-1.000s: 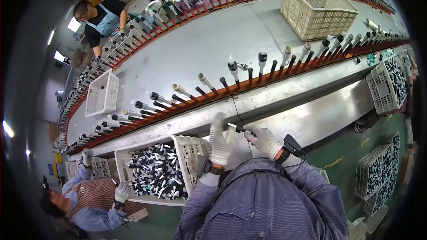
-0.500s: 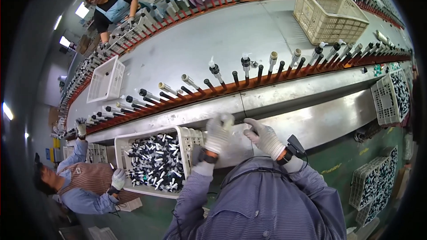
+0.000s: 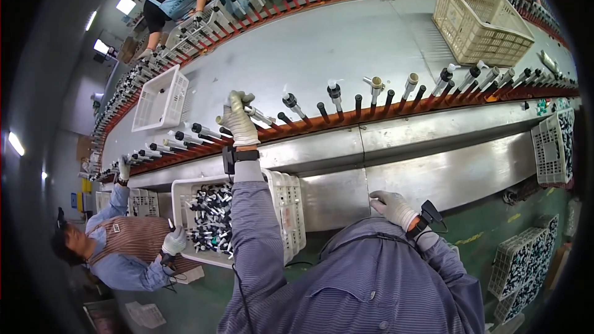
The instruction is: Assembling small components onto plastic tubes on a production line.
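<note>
I see a long grey conveyor table (image 3: 346,37) curving across the view, edged by a red rail of upright pegs (image 3: 396,108), many carrying black and silver cylindrical parts. A beige mesh basket (image 3: 479,21) sits on the belt at far right, a white basket (image 3: 159,99) at left. Below the steel ledge, a white crate of black and white parts (image 3: 213,219) stands just beside my left arm. My gloved left hand (image 3: 238,117) reaches up to the rail – fingers closed around a small silver-tipped part (image 3: 255,113) resting at a peg. My gloved right hand (image 3: 391,206) lies low against the steel front panel, fingers loosely spread, holding nothing. Another person's gloved hand (image 3: 174,241) touches the crate's left side
</note>
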The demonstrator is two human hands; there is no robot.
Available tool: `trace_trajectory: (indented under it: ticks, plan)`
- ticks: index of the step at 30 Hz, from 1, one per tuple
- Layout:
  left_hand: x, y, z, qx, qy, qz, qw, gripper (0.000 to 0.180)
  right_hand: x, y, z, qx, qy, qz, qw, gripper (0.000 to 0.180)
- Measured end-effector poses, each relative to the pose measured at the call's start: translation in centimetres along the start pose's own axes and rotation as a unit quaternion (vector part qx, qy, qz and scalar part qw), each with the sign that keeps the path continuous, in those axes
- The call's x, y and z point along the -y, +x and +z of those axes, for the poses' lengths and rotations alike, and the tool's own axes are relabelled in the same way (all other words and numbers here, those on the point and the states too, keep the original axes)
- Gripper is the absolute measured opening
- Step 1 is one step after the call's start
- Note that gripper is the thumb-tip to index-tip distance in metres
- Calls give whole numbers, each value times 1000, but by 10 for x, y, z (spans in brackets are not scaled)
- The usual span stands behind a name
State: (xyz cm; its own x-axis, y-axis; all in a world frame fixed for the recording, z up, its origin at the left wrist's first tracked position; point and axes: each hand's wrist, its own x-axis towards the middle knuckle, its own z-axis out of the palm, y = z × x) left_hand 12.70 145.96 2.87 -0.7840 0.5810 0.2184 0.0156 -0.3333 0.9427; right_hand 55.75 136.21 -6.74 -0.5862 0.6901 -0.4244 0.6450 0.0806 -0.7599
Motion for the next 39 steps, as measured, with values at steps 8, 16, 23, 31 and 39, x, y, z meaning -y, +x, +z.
trace_trajectory:
  ticks: [8, 16, 23, 31, 39]
  plan:
    - [31, 36, -52, -31, 101, 50, 993, 25, 0, 49, 30, 14, -31, -20, 999, 41]
    - [45, 98, -105, -89, 144, 87, 982, 33, 31, 100, 50, 70, -43, 44, 996, 40]
    - [62, 152, -166, -126, 214, 148, 957, 39, 32, 149, 92, 94, -18, 71, 993, 38]
    - [45, 177, -217, -189, 149, 160, 957, 31, 77, 142, 116, 89, -86, 40, 992, 35]
    - [34, 124, -282, -171, 395, 151, 890, 36, 39, 100, 97, 83, -96, -6, 992, 35]
